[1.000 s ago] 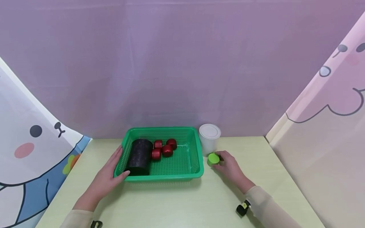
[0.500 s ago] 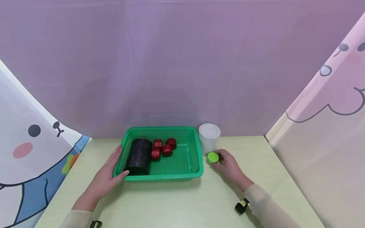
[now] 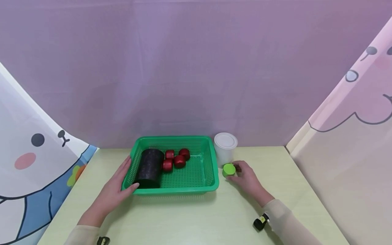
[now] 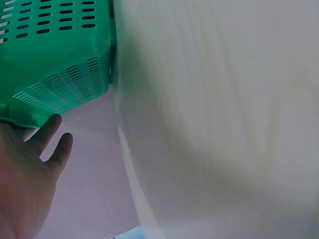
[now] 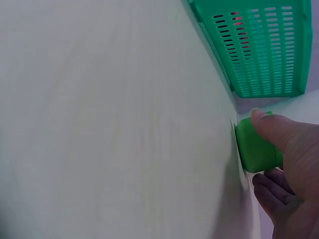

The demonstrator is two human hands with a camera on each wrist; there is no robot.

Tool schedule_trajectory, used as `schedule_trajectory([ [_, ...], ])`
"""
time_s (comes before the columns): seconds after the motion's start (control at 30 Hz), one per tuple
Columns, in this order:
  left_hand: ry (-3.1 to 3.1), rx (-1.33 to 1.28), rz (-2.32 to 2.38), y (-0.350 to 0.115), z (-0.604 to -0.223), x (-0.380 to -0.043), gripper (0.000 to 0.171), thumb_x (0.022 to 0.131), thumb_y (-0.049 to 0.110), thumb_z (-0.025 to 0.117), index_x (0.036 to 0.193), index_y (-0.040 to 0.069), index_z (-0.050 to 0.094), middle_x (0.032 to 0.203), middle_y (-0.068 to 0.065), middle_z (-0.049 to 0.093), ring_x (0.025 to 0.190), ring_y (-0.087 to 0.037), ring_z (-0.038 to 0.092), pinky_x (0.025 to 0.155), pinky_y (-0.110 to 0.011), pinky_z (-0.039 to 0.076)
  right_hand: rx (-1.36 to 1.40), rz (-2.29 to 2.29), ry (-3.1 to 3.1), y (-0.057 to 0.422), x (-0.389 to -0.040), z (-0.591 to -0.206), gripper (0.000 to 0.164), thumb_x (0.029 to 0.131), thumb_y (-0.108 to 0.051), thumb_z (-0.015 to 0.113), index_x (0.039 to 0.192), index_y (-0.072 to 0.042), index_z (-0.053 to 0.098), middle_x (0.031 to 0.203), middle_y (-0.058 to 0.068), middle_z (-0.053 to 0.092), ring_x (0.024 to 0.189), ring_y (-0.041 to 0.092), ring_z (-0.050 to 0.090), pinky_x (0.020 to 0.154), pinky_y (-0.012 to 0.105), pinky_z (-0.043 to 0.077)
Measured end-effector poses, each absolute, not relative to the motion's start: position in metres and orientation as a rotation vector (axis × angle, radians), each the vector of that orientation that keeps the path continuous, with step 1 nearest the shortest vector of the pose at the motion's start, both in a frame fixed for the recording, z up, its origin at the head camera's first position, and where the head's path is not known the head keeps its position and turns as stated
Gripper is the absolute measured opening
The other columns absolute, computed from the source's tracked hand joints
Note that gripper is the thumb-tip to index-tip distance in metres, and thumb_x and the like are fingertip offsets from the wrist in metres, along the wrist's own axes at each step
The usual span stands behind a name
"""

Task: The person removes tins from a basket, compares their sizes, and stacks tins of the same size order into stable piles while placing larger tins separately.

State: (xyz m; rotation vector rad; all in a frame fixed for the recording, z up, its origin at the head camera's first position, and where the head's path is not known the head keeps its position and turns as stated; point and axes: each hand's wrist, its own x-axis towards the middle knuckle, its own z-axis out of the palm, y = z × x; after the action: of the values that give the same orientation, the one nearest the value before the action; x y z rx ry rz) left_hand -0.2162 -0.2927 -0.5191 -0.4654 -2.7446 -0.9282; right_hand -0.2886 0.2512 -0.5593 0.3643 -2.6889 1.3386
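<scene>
A green plastic basket (image 3: pixel 196 177) with slotted walls stands at the middle of the table in the head view. It holds a black cylinder (image 3: pixel 150 166) lying on its side and several small shiny red round pieces (image 3: pixel 179 162). My left hand (image 3: pixel 111 194) rests against the basket's left end, thumb on the front rim, straight fingers along the outer wall. To the right of the basket, my right hand (image 3: pixel 248 181) pinches a small green cylindrical piece (image 3: pixel 229 169) on the table. In the right wrist view the thumb lies on the green piece (image 5: pixel 253 147).
A white lidded tub (image 3: pixel 225 148) stands upright behind the green piece, beside the basket's right wall. A purple cloth backdrop (image 3: pixel 196 68) rises behind the table (image 3: pixel 190 221). Printed cloth panels flank both sides.
</scene>
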Motion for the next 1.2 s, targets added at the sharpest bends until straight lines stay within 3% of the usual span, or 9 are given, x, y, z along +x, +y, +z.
schedule_trajectory([
  [0.27, -2.748, -0.466, -0.930, -0.293, -0.519, -0.217, 0.101, 0.104, 0.042, 0.077, 0.180, 0.018, 0.014, 0.187, 0.001, 0.009, 0.165, -0.050, 0.024, 0.112, -0.085, 0.037, 0.358, 1.325, -2.697, 0.251, -0.286, -0.553, 0.062, 0.088, -0.007, 0.094, 0.139, 0.006, 0.062, 0.132, 0.020, 0.066, 0.121, 0.038, 0.066, 0.108, 0.056, 0.056],
  [0.47, -2.744, -0.470, -0.922, -0.294, -0.519, -0.217, 0.102, 0.104, 0.042, 0.077, 0.180, 0.017, 0.014, 0.186, -0.004, 0.011, 0.164, -0.050, 0.024, 0.113, -0.084, 0.037, 0.383, 1.311, -2.663, 0.252, -0.285, -0.549, 0.065, 0.087, -0.009, 0.096, 0.140, 0.007, 0.062, 0.132, 0.023, 0.062, 0.121, 0.038, 0.065, 0.108, 0.057, 0.056],
  [0.67, -2.753, -0.463, -0.923, -0.293, -0.519, -0.217, 0.102, 0.104, 0.044, 0.077, 0.180, 0.018, 0.013, 0.187, 0.000, 0.008, 0.165, -0.049, 0.023, 0.113, -0.085, 0.037, 0.392, 1.306, -2.617, 0.252, -0.283, -0.544, 0.063, 0.087, -0.010, 0.095, 0.139, 0.008, 0.062, 0.132, 0.025, 0.061, 0.121, 0.042, 0.065, 0.107, 0.060, 0.056],
  [0.83, -2.755, -0.461, -0.928, -0.293, -0.518, -0.217, 0.102, 0.104, 0.044, 0.077, 0.180, 0.017, 0.013, 0.187, -0.002, 0.009, 0.165, -0.049, 0.023, 0.113, -0.085, 0.037, 0.406, 1.283, -2.530, 0.253, -0.282, -0.541, 0.056, 0.089, -0.007, 0.093, 0.135, 0.008, 0.065, 0.130, 0.023, 0.063, 0.116, 0.040, 0.066, 0.101, 0.059, 0.057],
  [1.07, -2.752, -0.463, -0.921, -0.293, -0.519, -0.218, 0.102, 0.104, 0.044, 0.077, 0.180, 0.017, 0.014, 0.186, -0.003, 0.010, 0.165, -0.049, 0.023, 0.113, -0.084, 0.037, 0.523, 1.232, -2.337, 0.249, -0.282, -0.530, 0.033, 0.091, -0.001, 0.090, 0.118, -0.002, 0.072, 0.119, 0.012, 0.069, 0.109, 0.030, 0.067, 0.091, 0.054, 0.059],
  [1.2, -2.749, -0.463, -0.926, -0.293, -0.519, -0.218, 0.102, 0.104, 0.044, 0.077, 0.179, 0.016, 0.014, 0.186, -0.007, 0.012, 0.165, -0.049, 0.024, 0.113, -0.084, 0.037, 0.610, 1.255, -2.293, 0.241, -0.281, -0.518, 0.028, 0.091, 0.002, 0.089, 0.114, 0.001, 0.073, 0.113, 0.009, 0.070, 0.106, 0.029, 0.068, 0.089, 0.050, 0.060],
])
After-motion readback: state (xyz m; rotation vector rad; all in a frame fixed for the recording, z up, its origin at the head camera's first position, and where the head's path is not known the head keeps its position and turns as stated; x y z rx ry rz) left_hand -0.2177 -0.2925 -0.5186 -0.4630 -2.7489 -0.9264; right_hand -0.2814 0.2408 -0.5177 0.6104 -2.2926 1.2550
